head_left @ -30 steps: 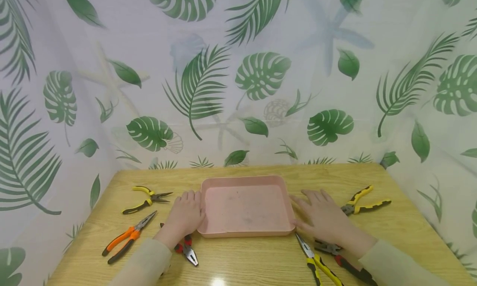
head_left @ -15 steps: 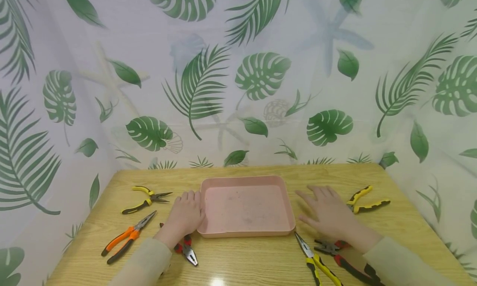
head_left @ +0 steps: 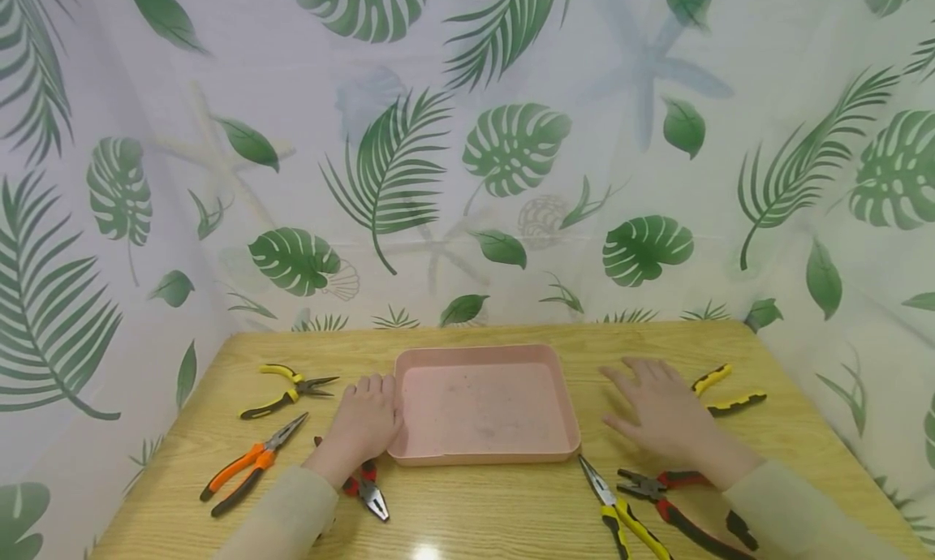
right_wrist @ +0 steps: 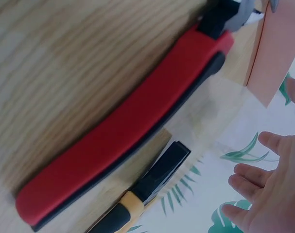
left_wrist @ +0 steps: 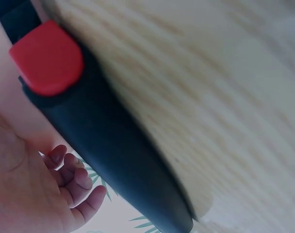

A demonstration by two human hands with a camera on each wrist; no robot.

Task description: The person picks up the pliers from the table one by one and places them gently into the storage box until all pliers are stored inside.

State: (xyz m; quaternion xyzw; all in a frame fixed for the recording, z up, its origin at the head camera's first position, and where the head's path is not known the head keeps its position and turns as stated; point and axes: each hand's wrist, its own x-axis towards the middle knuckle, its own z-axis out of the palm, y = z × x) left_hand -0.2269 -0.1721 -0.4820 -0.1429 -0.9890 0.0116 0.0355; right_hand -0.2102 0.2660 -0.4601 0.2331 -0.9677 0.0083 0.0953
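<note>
Head view: wooden table (head_left: 467, 503) with a shallow pink tray (head_left: 483, 406) at centre; left hand (head_left: 364, 422) lies flat on the table, its fingers loosely straight against the tray's left wall, gripping nothing; red-and-black pliers (head_left: 368, 485) partly under that wrist; right hand (head_left: 661, 414) spread open, palm down, fingers straight, just above or on the table to the right of the tray and apart from it, nearest the yellow-and-black pliers (head_left: 726, 389), whose handles stick out from behind its fingers; red pliers (head_left: 679, 503) and yellow long-nose pliers (head_left: 621, 511) lie near that wrist; orange pliers (head_left: 252, 463) and small yellow pliers (head_left: 288, 388) well off to the left. The yellow-and-black pliers look like steel with rubbery sleeves: likely heavy for their size, stiff, not fragile, hinge free to swing; best taken round both handles together, where the sleeves give grip, rather than by the smooth metal nose. Left wrist view: a black handle with a red tip (left_wrist: 50, 58) close and blurred on the wood; fingers (left_wrist: 74, 179) loosely bent, holding nothing. Right wrist view: a red handle (right_wrist: 128, 131) lies on the table, a yellow-and-black handle (right_wrist: 147, 189) beside it; fingers (right_wrist: 254, 179) straight and apart, empty; a corner of the tray shows at top right.
</note>
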